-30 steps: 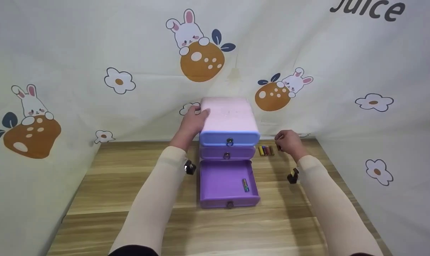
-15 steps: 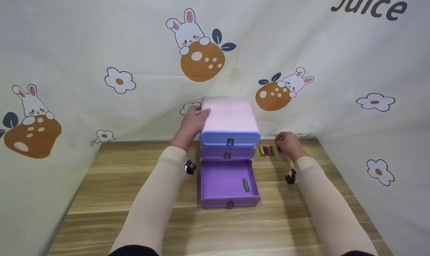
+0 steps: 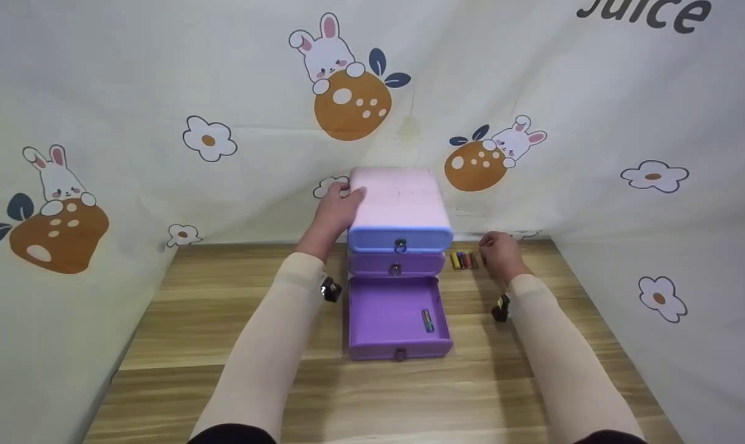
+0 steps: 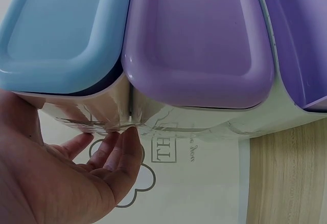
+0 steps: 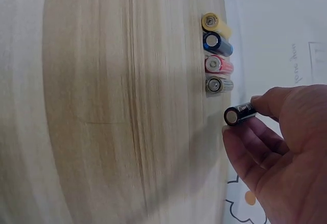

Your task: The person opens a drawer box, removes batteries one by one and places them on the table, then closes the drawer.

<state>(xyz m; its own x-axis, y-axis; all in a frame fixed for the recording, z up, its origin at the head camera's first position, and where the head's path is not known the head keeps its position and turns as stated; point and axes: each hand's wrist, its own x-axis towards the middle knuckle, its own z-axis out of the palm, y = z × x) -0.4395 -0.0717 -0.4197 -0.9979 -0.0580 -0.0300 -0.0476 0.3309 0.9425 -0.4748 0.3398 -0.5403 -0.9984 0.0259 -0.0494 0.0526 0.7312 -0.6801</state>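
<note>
A small drawer cabinet (image 3: 398,197) with a pink top stands at the back of the table. My left hand (image 3: 337,213) rests on its upper left edge, thumb on the top. In the left wrist view that hand's fingertips (image 4: 132,134) touch the cabinet's side. The lowest purple drawer (image 3: 385,314) is pulled out, with a single battery (image 3: 428,320) lying inside. To the right of the cabinet, my right hand (image 3: 501,256) pinches a black battery (image 5: 240,113) between thumb and fingers. Beside it, several batteries (image 5: 218,64) lie in a row: yellow, blue, red and a brownish one.
Above the open drawer are a shut purple drawer (image 3: 397,264) and a blue one (image 3: 378,239), each with a ring pull. A cloth printed with rabbits and flowers (image 3: 255,185) hangs behind and at both sides of the wooden table (image 3: 224,320).
My right hand has shifted slightly toward me, staying close to the row of batteries. The left hand keeps its place on the cabinet, and the open drawer is unchanged.
</note>
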